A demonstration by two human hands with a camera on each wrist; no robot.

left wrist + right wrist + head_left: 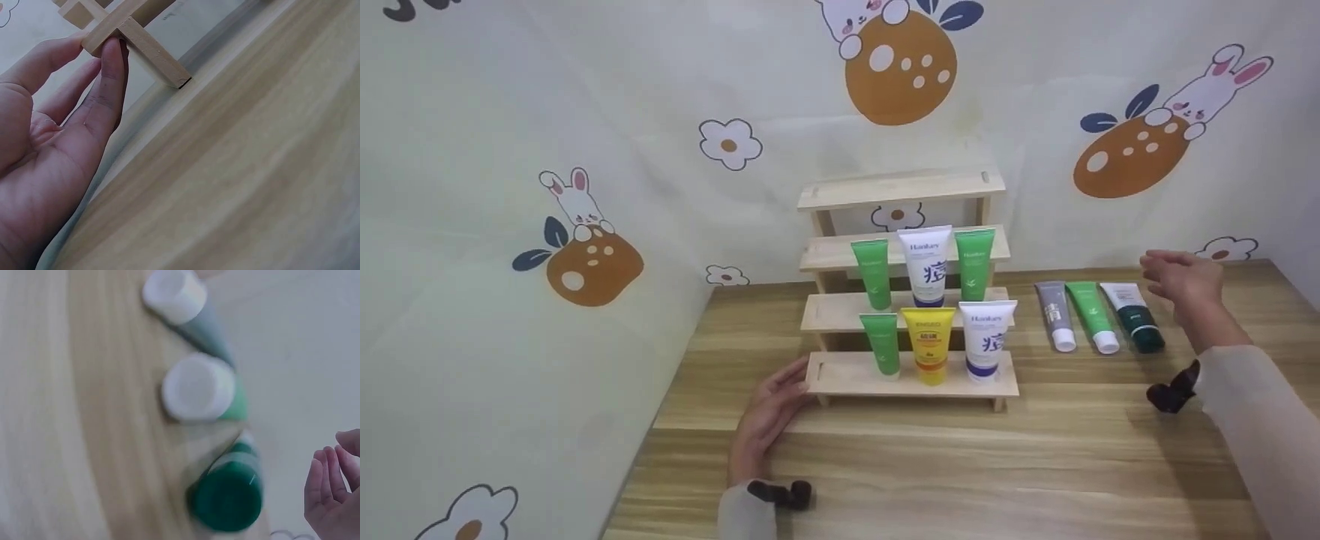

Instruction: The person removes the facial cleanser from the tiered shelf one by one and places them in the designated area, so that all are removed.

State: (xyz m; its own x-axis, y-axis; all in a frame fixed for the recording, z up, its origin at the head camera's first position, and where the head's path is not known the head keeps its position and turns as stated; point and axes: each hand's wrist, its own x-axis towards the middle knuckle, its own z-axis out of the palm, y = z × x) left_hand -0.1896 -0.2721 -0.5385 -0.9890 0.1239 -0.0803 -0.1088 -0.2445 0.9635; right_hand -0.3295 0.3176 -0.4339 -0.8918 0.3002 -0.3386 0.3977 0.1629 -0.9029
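My left hand (771, 411) pinches the left end of the lowest step of a wooden stepped display stand (840, 382); the left wrist view shows thumb and fingers on the wooden step end (109, 36). On the lowest step stand a green tube (881, 345), a yellow tube (930, 345) and a white tube (988, 337). Two green tubes flank another white tube (926, 262) one step higher. My right hand (1189, 285) holds nothing, fingers loosely bent, just right of a white and dark green tube (1132, 319) lying on the table.
Left of that tube lie a green tube (1093, 315) and a grey tube (1056, 315), their white caps toward me. The stand's top step (900, 189) bears nothing. Behind the wooden table (915, 465) hangs a printed cloth (660, 112).
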